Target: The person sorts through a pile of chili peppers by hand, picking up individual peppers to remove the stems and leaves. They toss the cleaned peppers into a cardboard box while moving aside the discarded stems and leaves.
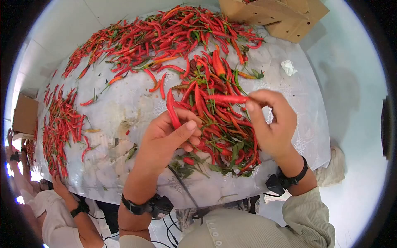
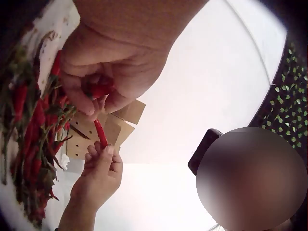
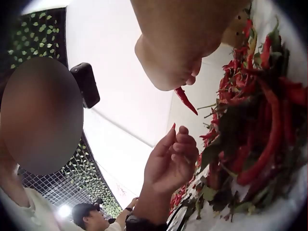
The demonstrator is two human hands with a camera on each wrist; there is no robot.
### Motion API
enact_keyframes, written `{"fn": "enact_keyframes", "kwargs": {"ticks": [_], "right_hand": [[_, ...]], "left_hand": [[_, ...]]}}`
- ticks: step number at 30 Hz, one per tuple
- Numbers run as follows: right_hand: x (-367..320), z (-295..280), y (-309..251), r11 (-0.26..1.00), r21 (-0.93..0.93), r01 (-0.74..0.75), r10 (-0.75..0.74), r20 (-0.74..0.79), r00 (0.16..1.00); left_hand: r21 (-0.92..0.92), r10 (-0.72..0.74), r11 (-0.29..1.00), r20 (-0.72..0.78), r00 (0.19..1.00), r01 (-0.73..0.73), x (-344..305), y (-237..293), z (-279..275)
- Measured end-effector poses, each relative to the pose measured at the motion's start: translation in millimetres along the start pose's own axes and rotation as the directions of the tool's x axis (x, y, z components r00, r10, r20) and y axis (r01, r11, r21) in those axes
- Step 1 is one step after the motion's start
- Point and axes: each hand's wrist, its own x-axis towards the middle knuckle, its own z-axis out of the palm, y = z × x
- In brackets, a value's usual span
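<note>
In the head view the left hand (image 1: 165, 134) holds a red chili (image 1: 171, 108) upright between thumb and fingers, over the near side of a chili heap (image 1: 223, 136). To its right, the right hand (image 1: 275, 124) pinches one end of another red chili (image 1: 227, 98), which lies level and points left above the heap. The left wrist view shows the left hand (image 2: 113, 67) curled round red chili, with the right hand (image 2: 98, 180) beyond it. From the right wrist view, a chili (image 3: 186, 101) sticks out from the right hand (image 3: 175, 57); the left hand (image 3: 171, 161) is below.
A long band of chilies (image 1: 165, 37) lies across the table's far side, and another pile (image 1: 62, 128) at the left. A cardboard box (image 1: 285, 20) stands at the back right, near a crumpled white tissue (image 1: 288, 67). Another person's hand (image 1: 60, 186) rests at the left edge.
</note>
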Motion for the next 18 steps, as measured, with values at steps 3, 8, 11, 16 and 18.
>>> {"fn": "enact_keyframes", "kwargs": {"ticks": [3, 8, 11, 16, 18], "right_hand": [[-5, 5, -8, 0.984, 0.069, 0.162, -0.166, 0.051, 0.985], [-10, 16, -16, 0.956, 0.146, 0.254, -0.267, 0.077, 0.961], [-13, 21, -17, 0.944, 0.163, 0.287, -0.301, 0.067, 0.951], [-11, 20, -19, 0.955, 0.146, 0.259, -0.278, 0.135, 0.951], [-11, 21, -19, 0.957, 0.147, 0.251, -0.276, 0.192, 0.942]], "left_hand": [[0.005, -0.03, 1.0, 0.014, 0.999, 0.03, -2, 4, 3], [-0.045, -0.054, 0.997, 0.074, 0.996, 0.057, -1, 6, 11], [-0.056, -0.036, 0.998, 0.083, 0.996, 0.04, -2, 5, 12], [-0.008, 0.098, 0.995, 0.143, 0.985, -0.097, 0, -6, 12], [0.054, 0.137, 0.988, 0.143, 0.98, -0.146, 2, -12, 14]]}}
